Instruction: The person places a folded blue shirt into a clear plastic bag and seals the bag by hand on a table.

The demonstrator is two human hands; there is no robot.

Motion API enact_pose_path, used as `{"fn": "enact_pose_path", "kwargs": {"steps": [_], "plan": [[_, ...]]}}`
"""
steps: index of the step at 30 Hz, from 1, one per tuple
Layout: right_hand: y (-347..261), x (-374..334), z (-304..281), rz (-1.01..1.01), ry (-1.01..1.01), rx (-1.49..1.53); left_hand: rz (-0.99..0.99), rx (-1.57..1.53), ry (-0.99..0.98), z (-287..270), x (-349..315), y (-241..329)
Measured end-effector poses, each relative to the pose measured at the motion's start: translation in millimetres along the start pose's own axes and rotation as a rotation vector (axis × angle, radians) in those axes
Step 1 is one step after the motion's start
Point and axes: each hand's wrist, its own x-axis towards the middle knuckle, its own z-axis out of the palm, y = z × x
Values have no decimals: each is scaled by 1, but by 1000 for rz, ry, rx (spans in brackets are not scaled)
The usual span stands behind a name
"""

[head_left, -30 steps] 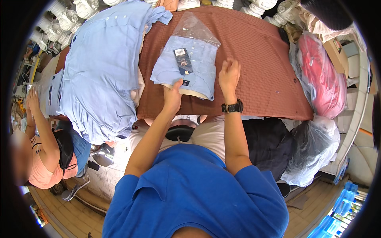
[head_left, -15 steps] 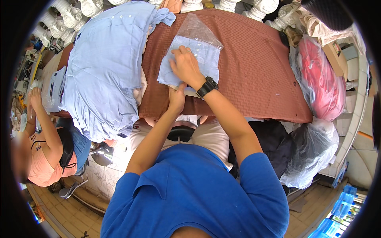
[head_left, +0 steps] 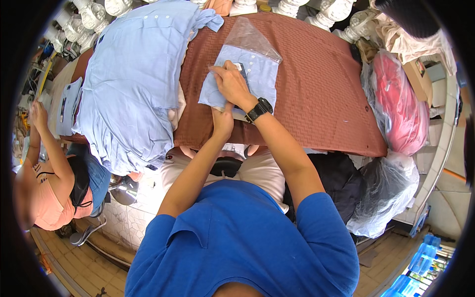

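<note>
A folded light-blue button shirt [head_left: 263, 81] lies in front of me, a clear plastic bag [head_left: 250, 37] spreading past its far edge. A dark tag [head_left: 242, 71] shows on the shirt front, beside my right fingers. My right hand [head_left: 233, 85], with a black watch at the wrist, is over the shirt's left half. Its thumb and fingers close on a bit of clear plastic near the shirt's left side. At the near edge my left hand [head_left: 222, 121] grips the folded shirt, thumb on top; its other fingers are hidden underneath.
A pile of light-blue shirts [head_left: 133, 84] covers the left of the brown cloth-covered table [head_left: 316, 94]. Beyond it a person in a peach top [head_left: 57, 198] works by more folded shirts [head_left: 69, 109]. Bagged red cloth [head_left: 396, 106] stands right; white balusters [head_left: 292, 7] line the back.
My right thumb and fingers have shifted over the shirt and drawn closer together, uncovering the dark tag. My left hand stays at the near edge. The person at left has raised their hands.
</note>
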Motion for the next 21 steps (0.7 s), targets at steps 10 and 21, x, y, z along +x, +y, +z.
{"fn": "enact_pose_path", "kwargs": {"steps": [10,21], "plan": [[-5,0,-2,-199,90,-79,1,-33,-57,1,-1,10],[-12,-29,-29,-177,74,-125,-51,-269,-76,-2,29,-13]]}}
